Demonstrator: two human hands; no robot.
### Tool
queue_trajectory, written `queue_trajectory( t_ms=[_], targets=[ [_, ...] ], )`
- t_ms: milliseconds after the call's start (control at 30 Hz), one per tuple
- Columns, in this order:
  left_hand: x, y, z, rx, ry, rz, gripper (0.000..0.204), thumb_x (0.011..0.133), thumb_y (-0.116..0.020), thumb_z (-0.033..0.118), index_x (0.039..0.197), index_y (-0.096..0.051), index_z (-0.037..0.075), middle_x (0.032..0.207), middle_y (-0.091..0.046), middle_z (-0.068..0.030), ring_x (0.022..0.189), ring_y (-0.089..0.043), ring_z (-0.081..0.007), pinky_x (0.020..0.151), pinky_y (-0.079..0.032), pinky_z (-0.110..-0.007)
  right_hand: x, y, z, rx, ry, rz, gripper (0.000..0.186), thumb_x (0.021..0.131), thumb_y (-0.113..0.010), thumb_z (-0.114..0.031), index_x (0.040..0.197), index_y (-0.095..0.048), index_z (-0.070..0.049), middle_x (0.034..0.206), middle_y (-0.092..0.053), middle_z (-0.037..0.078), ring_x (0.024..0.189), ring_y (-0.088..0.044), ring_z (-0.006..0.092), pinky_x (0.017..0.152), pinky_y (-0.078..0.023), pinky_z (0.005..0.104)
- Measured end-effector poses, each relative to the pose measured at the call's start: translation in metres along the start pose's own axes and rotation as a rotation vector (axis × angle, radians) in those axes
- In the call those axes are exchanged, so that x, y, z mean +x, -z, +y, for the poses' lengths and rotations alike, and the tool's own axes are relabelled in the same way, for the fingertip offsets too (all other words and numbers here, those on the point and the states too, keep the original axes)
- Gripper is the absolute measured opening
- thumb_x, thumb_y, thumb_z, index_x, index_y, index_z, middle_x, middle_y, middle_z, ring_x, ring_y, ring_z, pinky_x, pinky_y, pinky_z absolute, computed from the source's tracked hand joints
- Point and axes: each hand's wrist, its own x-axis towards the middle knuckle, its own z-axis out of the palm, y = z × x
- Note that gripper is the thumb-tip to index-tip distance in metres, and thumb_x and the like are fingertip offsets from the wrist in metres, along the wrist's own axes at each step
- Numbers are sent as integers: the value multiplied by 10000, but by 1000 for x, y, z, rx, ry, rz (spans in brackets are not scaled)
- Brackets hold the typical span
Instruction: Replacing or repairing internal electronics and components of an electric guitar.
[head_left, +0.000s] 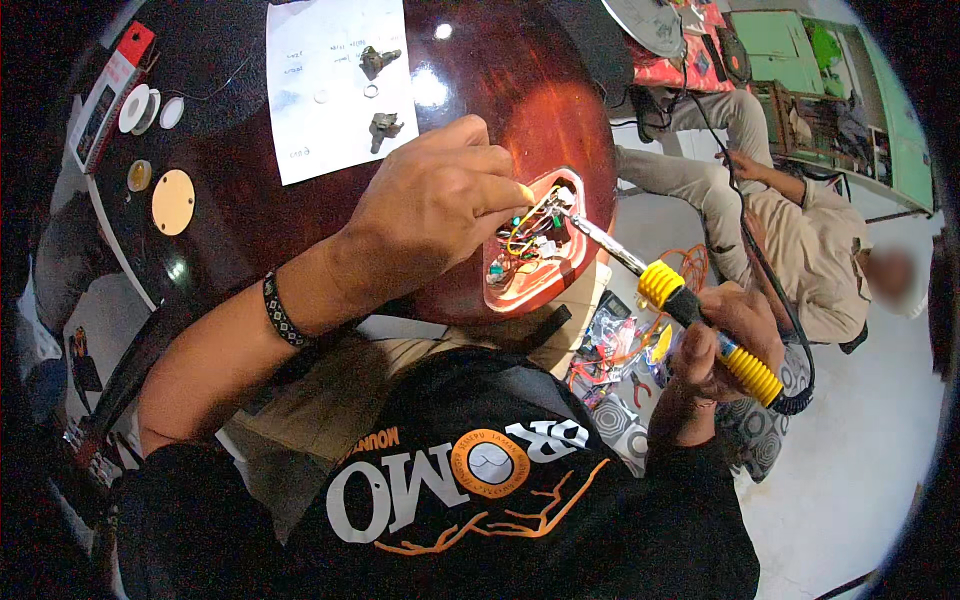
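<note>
A dark red, glossy guitar body [560, 110] lies before me with an open control cavity [500, 297] in its edge area. Inside are small electronic parts and several thin wires, a yellow wire [517, 243] among them. My left hand [440, 200] reaches over the cavity from the left. Its thumb and fingers are pinched at the upper rim, and what they hold is too small to make out. In my right hand [735, 335] is a soldering iron [660, 283] with a yellow and black handle. Its metal tip points into the cavity, close to my left fingertips, among the wires.
A white sheet [330, 130] with small metal parts lies on the body. Beyond it are a solder spool [138, 108], a red-and-black box [112, 90] and a round beige cover [173, 203]. Pliers [641, 388] and packets are below right. Another person [800, 240] sits at right. The iron's black cord [745, 220] hangs there.
</note>
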Motion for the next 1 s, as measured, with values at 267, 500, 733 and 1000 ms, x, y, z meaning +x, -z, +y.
queue_trajectory(
  t_ms=[267,500,733,1000],
  targets=[
    [-1,-1,0,-15,0,5,230,788,-825,102,1016,-795,111,843,-644,-34,836,-592,-237,708,-515,-360,5,5,-1,29,-28,-56,437,914,-786,-380,944,-672,42,737,-649,153,650,-646,260,594,-529,362],
    [0,1,0,-13,-2,-2,241,783,-829,108,1021,-793,104,834,-634,-35,826,-582,-237,699,-507,-358,12,1,-9,-4,-23,-88,419,927,-782,-368,977,-654,27,755,-654,148,655,-649,254,595,-525,344],
    [1,-2,2,-17,-12,43,132,787,-790,145,907,-784,92,815,-611,-32,836,-577,-230,739,-516,-367,5,2,0,-13,1,-95,405,932,-786,-358,977,-655,23,760,-649,138,654,-642,249,600,-521,337],
    [-1,-2,-1,-9,-3,-12,231,792,-813,102,1020,-782,98,851,-648,-45,842,-591,-254,718,-510,-373,9,1,-1,-2,3,-105,390,938,-778,-347,984,-657,21,746,-649,139,639,-641,253,593,-520,336]
  ],
)
